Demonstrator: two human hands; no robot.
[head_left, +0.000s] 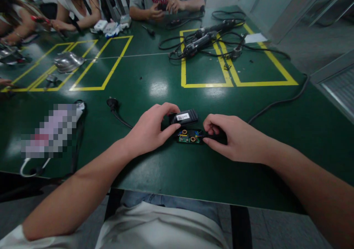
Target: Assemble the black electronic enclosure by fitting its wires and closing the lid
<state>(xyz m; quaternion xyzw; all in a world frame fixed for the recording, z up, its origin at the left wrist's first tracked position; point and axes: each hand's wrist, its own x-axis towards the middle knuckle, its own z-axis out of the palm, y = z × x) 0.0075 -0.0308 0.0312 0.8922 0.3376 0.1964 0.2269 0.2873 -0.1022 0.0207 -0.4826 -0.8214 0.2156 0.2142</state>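
Now the left hand pinches the black cover above the circuit board, which the right hand grips.

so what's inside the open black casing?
Open black casing holds a circuit board with orange coils. The right hand covers its right end; lifted cover sits behind.
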